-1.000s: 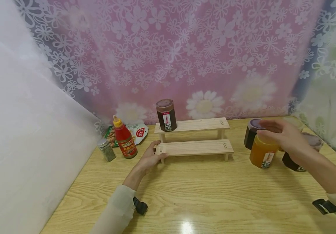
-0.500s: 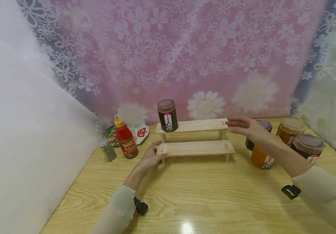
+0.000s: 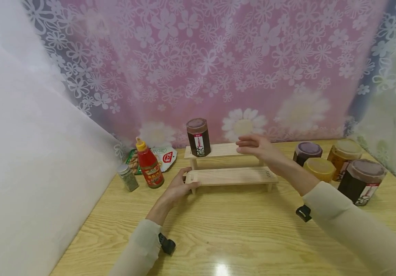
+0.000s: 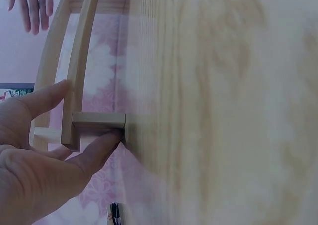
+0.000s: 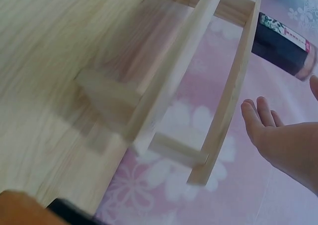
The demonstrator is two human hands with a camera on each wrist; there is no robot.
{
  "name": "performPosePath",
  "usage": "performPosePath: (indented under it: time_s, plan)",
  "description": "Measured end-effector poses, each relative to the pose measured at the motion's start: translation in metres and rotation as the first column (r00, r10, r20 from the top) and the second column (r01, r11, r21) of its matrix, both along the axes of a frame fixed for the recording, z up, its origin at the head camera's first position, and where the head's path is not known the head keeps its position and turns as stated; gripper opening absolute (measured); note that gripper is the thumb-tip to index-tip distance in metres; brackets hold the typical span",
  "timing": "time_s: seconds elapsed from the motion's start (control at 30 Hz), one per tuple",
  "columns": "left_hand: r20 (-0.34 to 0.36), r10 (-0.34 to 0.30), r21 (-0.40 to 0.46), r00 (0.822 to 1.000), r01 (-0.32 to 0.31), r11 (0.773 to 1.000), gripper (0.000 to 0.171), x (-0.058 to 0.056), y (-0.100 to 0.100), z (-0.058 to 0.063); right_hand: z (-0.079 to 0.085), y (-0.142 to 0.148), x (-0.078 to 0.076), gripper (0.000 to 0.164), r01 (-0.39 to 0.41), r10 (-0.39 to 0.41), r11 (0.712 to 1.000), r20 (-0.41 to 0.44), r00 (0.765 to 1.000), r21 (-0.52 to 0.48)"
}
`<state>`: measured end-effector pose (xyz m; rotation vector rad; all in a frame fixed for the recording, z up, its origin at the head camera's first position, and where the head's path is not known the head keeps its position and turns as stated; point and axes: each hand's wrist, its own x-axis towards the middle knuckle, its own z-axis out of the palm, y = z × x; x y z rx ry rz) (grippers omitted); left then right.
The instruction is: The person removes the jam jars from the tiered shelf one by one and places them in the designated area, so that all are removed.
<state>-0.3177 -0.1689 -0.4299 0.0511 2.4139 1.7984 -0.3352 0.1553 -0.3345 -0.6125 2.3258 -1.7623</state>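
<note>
A two-tier wooden display shelf (image 3: 230, 176) stands on the table, with a dark hexagonal jar (image 3: 199, 143) upright at the left end of its upper tier. My left hand (image 3: 176, 188) grips the left end of the lower tier; in the left wrist view, thumb and fingers (image 4: 97, 153) hold the board and leg there. Over the right part of the upper tier is my right hand (image 3: 261, 151), holding nothing, its fingers loosely extended toward the jar. In the right wrist view, that hand (image 5: 288, 140) appears beside the upper board, apart from the dark jar (image 5: 280, 46).
Right of the shelf stand a purple-lidded jar (image 3: 308, 149), a yellow-lidded jar (image 3: 319, 168), an amber jar (image 3: 344, 157) and a dark jar (image 3: 361, 184). At left are a red sauce bottle (image 3: 150, 166), a spice jar (image 3: 127, 177) and a food packet (image 3: 166, 156). A floral curtain (image 3: 218, 69) hangs behind.
My right hand has moved left from above the jars at the right to the upper tier, uncovering those jars. The left hand keeps its grip on the shelf.
</note>
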Motion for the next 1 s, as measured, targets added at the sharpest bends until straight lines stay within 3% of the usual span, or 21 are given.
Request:
performPosePath:
  time_s: [0.33, 1.0]
  plan:
    - [-0.018, -0.002, -0.045, 1.0, 0.002, 0.999, 0.073, -0.001, -0.004, 0.003, 0.007, -0.037, -0.016, 0.067, 0.026, -0.026, 1.0, 0.012, 1.0, -0.003]
    - [-0.023, -0.031, -0.116, 0.999, 0.028, 0.993, 0.069, -0.003, -0.003, 0.007, 0.004, -0.112, -0.045, 0.086, 0.083, -0.081, 0.995, 0.052, 0.995, -0.054]
